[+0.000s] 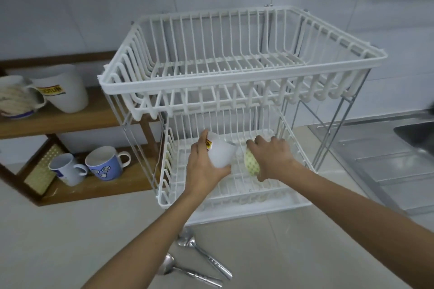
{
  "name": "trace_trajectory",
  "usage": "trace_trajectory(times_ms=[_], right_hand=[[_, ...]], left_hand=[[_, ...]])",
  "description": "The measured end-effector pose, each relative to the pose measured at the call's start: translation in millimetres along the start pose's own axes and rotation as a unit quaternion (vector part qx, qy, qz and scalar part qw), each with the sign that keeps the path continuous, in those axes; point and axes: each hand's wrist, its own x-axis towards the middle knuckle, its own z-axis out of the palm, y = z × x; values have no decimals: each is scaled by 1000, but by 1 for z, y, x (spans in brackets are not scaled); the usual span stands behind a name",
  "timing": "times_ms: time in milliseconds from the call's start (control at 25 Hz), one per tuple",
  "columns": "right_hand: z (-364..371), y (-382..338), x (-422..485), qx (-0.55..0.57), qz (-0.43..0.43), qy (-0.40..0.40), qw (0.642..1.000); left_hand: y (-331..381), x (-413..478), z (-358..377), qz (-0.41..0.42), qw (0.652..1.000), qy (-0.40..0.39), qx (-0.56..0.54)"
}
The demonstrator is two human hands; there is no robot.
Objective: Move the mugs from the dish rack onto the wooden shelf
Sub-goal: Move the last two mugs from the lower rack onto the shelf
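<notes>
A white two-tier dish rack (234,82) stands on the counter; its upper basket holds nothing. In the lower tier my left hand (202,169) grips a white mug (222,155) with a yellow label, tilted on its side. Beside it my right hand (272,157) closes over a pale yellow-green patterned mug (251,164). The wooden shelf (70,119) stands to the left. Its upper board carries a white labelled mug (63,89) and a rope-patterned mug (16,98). On its lower board sit a blue face mug (105,164) and a small white mug (65,169).
Two metal spoons (199,258) lie on the counter near my forearms. A steel sink drainboard (387,166) stretches to the right of the rack. Tiled wall runs behind everything. A woven panel (43,169) leans inside the shelf's lower left.
</notes>
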Motion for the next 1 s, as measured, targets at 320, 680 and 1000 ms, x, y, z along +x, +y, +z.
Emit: trace_trajectory(times_ms=[320,680,1000], right_hand=[[-36,-19,-88,714,-22,86,694],[-140,-172,-122,769,-115,200,597],[-223,-292,-43,712,78,328,616]], left_hand=[[-23,-122,-97,21,977,47,-208],[-119,-145,-226,-47,966,203,-155],[-193,-85,-268,-123,969,168,-134]])
